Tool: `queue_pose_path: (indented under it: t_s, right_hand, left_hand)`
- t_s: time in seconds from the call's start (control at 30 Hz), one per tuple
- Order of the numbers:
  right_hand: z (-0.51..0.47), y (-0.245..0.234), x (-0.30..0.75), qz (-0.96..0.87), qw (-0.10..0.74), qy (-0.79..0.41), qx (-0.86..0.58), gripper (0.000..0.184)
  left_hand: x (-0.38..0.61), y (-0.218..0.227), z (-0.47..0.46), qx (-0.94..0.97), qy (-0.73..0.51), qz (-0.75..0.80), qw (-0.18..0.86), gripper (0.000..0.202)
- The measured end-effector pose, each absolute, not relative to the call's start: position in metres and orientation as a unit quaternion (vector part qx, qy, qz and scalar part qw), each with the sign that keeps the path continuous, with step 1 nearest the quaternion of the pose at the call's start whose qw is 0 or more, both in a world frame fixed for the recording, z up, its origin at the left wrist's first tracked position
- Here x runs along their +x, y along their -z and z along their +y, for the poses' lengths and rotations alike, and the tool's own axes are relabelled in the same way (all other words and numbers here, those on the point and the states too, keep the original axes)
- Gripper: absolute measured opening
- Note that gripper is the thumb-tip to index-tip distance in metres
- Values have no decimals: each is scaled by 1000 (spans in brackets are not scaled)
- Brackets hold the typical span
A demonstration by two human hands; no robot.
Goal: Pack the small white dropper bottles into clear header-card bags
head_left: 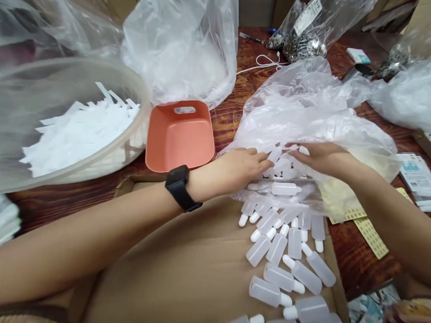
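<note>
Step in hand, as judged: drawing small translucent plastic bottles with white caps (pixel 283 278) out of the crumpled clear plastic bag (pixel 312 123) onto brown cardboard sheet (pixel 180 266). Left hand (pixel 237 167) and right hand (pixel 321 158) at the bag mouth, fingers loosely apart among bottles. Next calls for raking bottles toward the body.

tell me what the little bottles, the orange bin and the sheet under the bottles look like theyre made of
Little bottles: likely translucent frosted plastic with opaque white caps; they look milky. Orange bin: apparently moulded matte plastic, with smooth rounded corners and a cut-out handle. Sheet: brown cardboard, dull, with a fold line.
</note>
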State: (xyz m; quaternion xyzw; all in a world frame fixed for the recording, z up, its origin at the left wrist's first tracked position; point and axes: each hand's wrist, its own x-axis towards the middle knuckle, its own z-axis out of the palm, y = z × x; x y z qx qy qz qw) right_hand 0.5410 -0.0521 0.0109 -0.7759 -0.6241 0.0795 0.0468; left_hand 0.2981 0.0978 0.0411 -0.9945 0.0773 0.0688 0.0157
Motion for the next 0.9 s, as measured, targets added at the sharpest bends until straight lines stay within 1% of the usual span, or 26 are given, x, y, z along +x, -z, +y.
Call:
queue_pose_path:
  t_s: [0.1,0.2,0.3,0.37,0.4,0.47,0.53,0.6,0.67,0.73,0.83,0.9]
  right_hand:
    - [-87,-16,517,-703,32,-41,-709,45]
    - [-113,-17,512,-719,-20,33,-694,43]
    - [-121,-18,522,-684,-89,65,-721,37]
    - [-118,-20,525,-664,-121,67,-734,37]
    - [-115,-20,525,-663,-117,65,-737,37]
    - [-107,-19,519,-676,-61,55,-733,39]
    - [-98,-16,511,-701,21,21,-712,41]
    - [-89,-11,507,-723,68,-34,-686,40]
    - [-82,-8,509,-730,69,-88,-674,38]
    - [-76,-8,515,-713,58,-120,-688,37]
    - [-73,-13,524,-680,39,-151,-716,39]
    - [-74,-15,527,-667,19,-167,-726,43]
  left_hand:
    - [309,-31,105,-994,-93,59,10,38]
    - [316,-22,110,-995,-83,60,3,30]
    - [323,-20,111,-996,-75,51,-18,31]
    - [327,-22,110,-995,-89,29,-31,32]
    - [329,-23,110,-995,-98,16,-32,32]
    - [332,-23,112,-995,-94,-4,-40,31]
    - [332,-22,116,-996,-50,-28,-72,31]
    - [328,-22,118,-991,8,-62,-119,37]
    - [321,-28,118,-982,43,-85,-161,44]
    - [308,-39,114,-971,61,-81,-216,46]
    - [277,-55,100,-938,75,-67,-332,40]
    - [250,-59,90,-906,59,-88,-410,36]
